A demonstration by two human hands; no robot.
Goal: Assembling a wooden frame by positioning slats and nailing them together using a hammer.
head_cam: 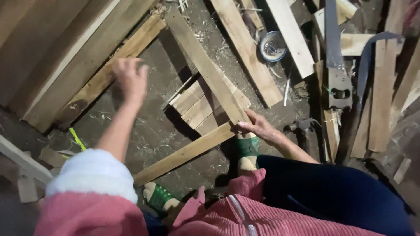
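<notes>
My left hand (130, 78) reaches out to a long wooden plank (109, 72) lying slantwise at the left, fingers curled over its edge; whether it grips is unclear through the blur. My right hand (259, 126) presses down on the corner where two planks meet: one slat (203, 65) running up and left, another slat (183, 154) running down and left toward my feet. Short stacked boards (197, 105) lie under that joint. My foot in a green sandal (247, 146) stands beside the right hand.
A handsaw (337, 65) lies at the right among loose planks. A hammer (302, 126) rests on the dirt floor near my right hand. A small round bowl with nails (272, 46) sits at the top. Large boards (52, 48) lean at the left.
</notes>
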